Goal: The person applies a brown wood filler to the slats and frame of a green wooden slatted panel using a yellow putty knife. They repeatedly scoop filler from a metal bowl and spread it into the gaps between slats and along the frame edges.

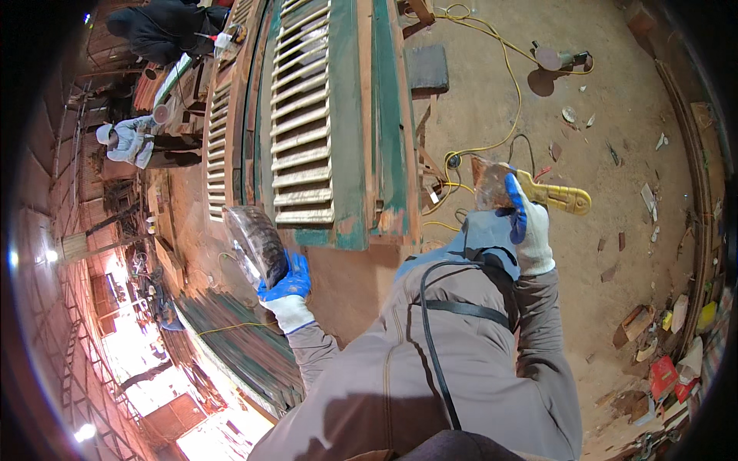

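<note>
My left hand (285,288), in a blue and white glove, holds a clear curved plastic sheet (255,244) that is dusty and dark, close to the lower end of a green louvred shutter (314,123). My right hand (525,227), gloved the same way, grips a brownish clear piece (490,183) raised in front of me. A yellow-handled tool (560,196) lies on the dusty floor just beyond that hand. A black cable runs down my chest.
The long shutter frame with worn green paint lies on supports ahead. A yellow cord (503,69) trails over the floor to a grinder (560,58). Scraps and boxes (667,361) lie at the right. Two people (131,142) work at the far left.
</note>
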{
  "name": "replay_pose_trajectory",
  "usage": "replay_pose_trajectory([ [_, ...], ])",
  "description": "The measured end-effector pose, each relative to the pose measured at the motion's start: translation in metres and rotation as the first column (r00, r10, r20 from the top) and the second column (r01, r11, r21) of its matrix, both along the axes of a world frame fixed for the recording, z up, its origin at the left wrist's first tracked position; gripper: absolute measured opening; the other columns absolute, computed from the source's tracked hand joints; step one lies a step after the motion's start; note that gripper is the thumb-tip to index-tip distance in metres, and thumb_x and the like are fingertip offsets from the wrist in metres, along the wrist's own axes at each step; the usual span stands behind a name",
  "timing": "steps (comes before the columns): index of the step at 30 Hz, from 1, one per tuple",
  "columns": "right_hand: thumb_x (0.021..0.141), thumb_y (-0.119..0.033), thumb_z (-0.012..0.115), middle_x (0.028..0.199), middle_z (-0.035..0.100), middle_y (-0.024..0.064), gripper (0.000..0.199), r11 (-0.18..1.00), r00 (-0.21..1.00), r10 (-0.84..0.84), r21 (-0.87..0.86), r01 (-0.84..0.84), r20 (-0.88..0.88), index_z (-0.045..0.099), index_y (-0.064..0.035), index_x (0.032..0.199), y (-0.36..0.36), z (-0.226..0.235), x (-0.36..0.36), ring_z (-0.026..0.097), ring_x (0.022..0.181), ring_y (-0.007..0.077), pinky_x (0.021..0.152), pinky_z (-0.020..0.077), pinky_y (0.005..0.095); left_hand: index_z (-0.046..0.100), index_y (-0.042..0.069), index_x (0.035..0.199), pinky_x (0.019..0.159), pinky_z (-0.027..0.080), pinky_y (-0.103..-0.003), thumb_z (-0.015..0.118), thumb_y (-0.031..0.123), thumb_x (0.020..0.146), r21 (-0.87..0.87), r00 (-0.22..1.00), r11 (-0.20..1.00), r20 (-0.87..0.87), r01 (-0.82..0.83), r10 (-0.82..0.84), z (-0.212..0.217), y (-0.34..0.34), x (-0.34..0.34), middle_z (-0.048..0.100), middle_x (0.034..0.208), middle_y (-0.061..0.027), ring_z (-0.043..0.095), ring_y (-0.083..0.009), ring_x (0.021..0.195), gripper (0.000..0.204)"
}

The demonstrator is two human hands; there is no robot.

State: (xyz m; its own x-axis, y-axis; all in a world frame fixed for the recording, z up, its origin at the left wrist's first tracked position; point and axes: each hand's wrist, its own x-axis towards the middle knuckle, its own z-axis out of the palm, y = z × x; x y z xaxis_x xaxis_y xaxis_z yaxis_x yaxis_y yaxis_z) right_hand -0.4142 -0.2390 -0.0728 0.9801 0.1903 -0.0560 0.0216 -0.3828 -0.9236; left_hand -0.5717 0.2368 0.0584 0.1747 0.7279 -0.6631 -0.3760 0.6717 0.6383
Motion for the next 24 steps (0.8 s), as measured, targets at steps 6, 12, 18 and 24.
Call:
replay_pose_trajectory([
  [6,0.092,0.001,0.057,0.080,0.071,0.0088,0.065,0.993,0.968,-0.104,-0.023,0.112,0.228,0.051,-0.0183,0.154,-0.023,-0.019,0.029,0.068,0.063,0.0244,0.060,0.0512,0.0366,0.062,0.024,0.138,0.114,0.028,-0.068,0.044,0.064,0.084,0.006,0.962,0.999,-0.267,-0.052,0.052,-0.020,-0.017,0.027,0.061,0.143,-0.0105,0.052,-0.0391,0.131,0.069],
  [12,0.089,0.001,0.059,0.080,0.072,0.0093,0.066,0.991,0.995,-0.097,0.088,0.099,-0.021,0.051,-0.0126,0.153,-0.046,-0.033,0.054,0.071,0.063,0.0213,0.060,0.0551,0.0324,0.065,0.020,0.136,0.108,0.045,-0.057,0.050,0.076,0.086,0.146,0.976,0.984,-0.205,0.101,-0.070,-0.053,0.003,0.021,0.060,0.147,-0.0086,0.056,-0.0348,0.131,0.076],
  [18,0.094,0.003,0.056,0.088,0.074,0.0117,0.062,0.997,0.992,-0.063,0.033,0.067,-0.105,0.052,-0.0177,0.153,-0.059,-0.044,0.074,0.071,0.064,0.0213,0.059,0.0538,0.0324,0.066,0.017,0.135,0.106,0.049,-0.052,0.053,0.054,0.086,0.191,0.999,0.981,-0.037,-0.029,0.036,-0.039,-0.048,0.048,0.068,0.137,-0.0103,0.062,-0.0340,0.124,0.063],
  [24,0.090,0.008,0.054,0.106,0.075,0.0169,0.065,0.994,0.999,-0.021,0.106,0.017,0.041,0.050,-0.0097,0.152,-0.048,-0.047,0.088,0.075,0.075,0.0261,0.067,0.0597,0.0325,0.067,0.019,0.133,0.100,0.052,-0.051,0.058,0.052,0.083,0.205,0.992,0.972,-0.044,-0.111,0.122,-0.045,-0.043,0.044,0.068,0.135,-0.0089,0.063,-0.0333,0.119,0.060],
])
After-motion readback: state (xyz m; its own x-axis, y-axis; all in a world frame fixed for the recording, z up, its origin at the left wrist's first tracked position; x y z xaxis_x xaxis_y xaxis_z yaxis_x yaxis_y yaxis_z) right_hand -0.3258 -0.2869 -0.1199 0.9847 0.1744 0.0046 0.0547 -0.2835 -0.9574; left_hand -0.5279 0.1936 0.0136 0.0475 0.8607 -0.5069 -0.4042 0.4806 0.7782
